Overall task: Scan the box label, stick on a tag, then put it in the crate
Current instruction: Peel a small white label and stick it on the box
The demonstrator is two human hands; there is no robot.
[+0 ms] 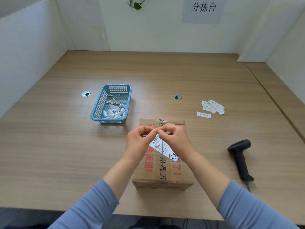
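Clearly the brown cardboard box (162,169), sealed with clear tape and printed in red and black Chinese characters, sits directly under both hands, its white barcode shipping label (162,147) with a handwritten scrawl just below the fingertips. The left hand (137,142) and right hand (175,139) meet thumb to forefinger, pinched shut on a small white tag (156,128), probably peeling its backing; best to separate slowly and keep the adhesive off the fingers. Right of the hands lie loose white tags (212,107) printed 退回件; a wall sign (203,7) reads 分拣台.
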